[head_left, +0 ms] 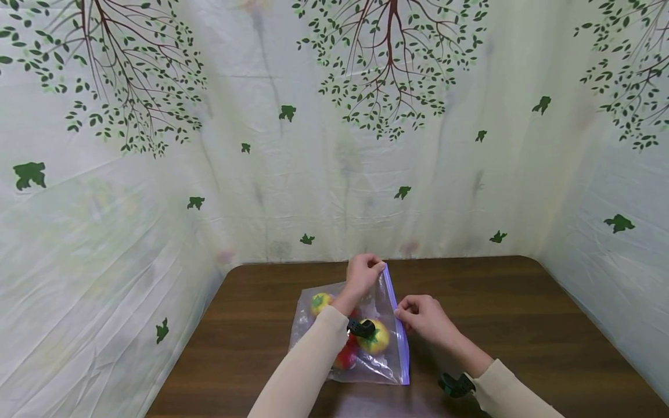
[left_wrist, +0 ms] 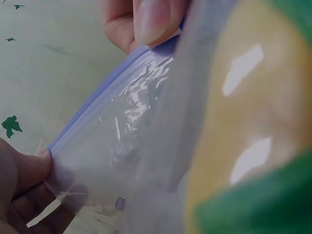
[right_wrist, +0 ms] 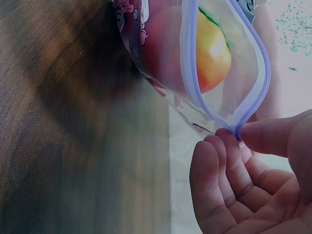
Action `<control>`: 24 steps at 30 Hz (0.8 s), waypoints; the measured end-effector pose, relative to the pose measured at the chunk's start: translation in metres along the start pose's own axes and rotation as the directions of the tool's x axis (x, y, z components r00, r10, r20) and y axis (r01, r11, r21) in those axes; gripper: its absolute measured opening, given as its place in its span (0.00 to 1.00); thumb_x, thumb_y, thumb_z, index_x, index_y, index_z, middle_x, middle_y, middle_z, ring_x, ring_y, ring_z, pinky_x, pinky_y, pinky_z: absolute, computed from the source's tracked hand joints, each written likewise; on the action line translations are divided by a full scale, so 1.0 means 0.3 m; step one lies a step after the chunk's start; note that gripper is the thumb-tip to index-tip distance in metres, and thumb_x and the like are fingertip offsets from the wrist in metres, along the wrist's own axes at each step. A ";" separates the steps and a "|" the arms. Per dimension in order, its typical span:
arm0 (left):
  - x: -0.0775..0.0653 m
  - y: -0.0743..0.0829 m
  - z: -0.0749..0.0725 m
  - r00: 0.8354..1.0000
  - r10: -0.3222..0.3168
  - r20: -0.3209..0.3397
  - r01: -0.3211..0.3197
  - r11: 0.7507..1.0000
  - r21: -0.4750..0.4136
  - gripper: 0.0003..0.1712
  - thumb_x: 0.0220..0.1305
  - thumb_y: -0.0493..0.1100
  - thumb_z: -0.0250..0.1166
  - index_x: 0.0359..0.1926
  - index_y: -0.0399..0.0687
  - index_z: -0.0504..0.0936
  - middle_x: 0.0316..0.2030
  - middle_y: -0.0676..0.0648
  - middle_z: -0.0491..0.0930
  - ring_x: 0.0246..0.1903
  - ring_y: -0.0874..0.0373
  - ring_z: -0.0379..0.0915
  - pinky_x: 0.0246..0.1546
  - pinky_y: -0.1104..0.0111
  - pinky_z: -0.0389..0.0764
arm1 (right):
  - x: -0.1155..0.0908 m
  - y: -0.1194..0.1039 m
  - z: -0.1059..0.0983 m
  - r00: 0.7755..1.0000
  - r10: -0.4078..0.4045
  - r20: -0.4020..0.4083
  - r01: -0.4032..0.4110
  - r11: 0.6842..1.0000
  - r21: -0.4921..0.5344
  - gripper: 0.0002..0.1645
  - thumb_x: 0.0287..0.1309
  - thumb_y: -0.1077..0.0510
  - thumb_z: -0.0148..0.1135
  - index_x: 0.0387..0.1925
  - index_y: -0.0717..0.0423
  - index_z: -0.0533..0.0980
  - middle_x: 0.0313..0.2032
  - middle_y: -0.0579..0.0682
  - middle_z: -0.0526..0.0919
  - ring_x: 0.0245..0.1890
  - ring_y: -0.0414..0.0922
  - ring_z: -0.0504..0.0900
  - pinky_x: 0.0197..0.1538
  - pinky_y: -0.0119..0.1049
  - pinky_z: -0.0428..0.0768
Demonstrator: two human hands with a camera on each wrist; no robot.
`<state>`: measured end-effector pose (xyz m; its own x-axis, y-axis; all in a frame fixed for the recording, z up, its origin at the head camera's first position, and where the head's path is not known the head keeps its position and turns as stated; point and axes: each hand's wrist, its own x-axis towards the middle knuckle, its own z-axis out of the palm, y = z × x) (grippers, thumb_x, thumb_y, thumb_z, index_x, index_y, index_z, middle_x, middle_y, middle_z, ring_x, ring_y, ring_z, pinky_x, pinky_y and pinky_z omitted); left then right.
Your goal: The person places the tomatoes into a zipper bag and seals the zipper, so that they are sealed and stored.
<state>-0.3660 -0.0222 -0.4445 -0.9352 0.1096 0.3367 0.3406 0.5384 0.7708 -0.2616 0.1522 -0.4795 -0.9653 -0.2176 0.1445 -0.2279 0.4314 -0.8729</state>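
A clear zip bag [head_left: 384,371] with a purple zip edge lies on the table, holding several yellow and red fruits [head_left: 374,337] with green tops. In the head view my left hand [head_left: 363,274] pinches the bag's far corner at the zip. Lower down the edge, my right hand [head_left: 425,318] pinches the zip between thumb and fingers. The right wrist view shows the two zip strips spread apart above the right hand [right_wrist: 253,180], with a yellow-red fruit [right_wrist: 212,53] inside. My left forearm hides part of the bag.
A brown wooden table [head_left: 496,325] spreads around the bag. A white curtain [head_left: 334,191] printed with trees and green leaves hangs behind and at both sides. Dark devices sit on the left wrist [head_left: 362,328] and right wrist [head_left: 456,385].
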 end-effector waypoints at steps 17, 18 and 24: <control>0.003 -0.020 0.009 1.000 -0.013 -0.027 0.012 1.000 -0.019 0.08 0.63 0.41 0.71 0.27 0.48 0.87 0.25 0.55 0.81 0.26 0.62 0.72 0.31 0.69 0.74 | -0.014 0.011 0.009 1.000 -0.002 0.026 0.003 1.000 -0.002 0.08 0.65 0.58 0.67 0.31 0.58 0.80 0.22 0.50 0.81 0.24 0.50 0.82 0.28 0.45 0.84; 0.003 -0.021 0.009 1.000 -0.012 -0.027 0.011 1.000 -0.022 0.08 0.63 0.41 0.71 0.26 0.48 0.87 0.25 0.56 0.81 0.26 0.62 0.72 0.30 0.69 0.74 | -0.015 0.012 0.009 1.000 -0.003 0.026 0.003 1.000 -0.001 0.08 0.65 0.58 0.67 0.31 0.58 0.80 0.22 0.50 0.81 0.24 0.49 0.82 0.28 0.46 0.84; 0.005 -0.024 0.010 0.999 -0.013 -0.034 0.012 1.000 -0.021 0.08 0.63 0.42 0.72 0.26 0.49 0.87 0.24 0.56 0.81 0.26 0.62 0.71 0.30 0.69 0.74 | -0.021 0.014 0.012 1.000 0.003 0.028 -0.003 1.000 0.009 0.09 0.65 0.57 0.67 0.31 0.58 0.81 0.23 0.50 0.81 0.24 0.49 0.81 0.28 0.45 0.85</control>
<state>-0.3702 -0.0235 -0.4511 -0.9357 0.0745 0.3450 0.3313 0.5224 0.7857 -0.2560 0.1522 -0.4856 -0.9620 -0.2409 0.1286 -0.2235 0.4241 -0.8776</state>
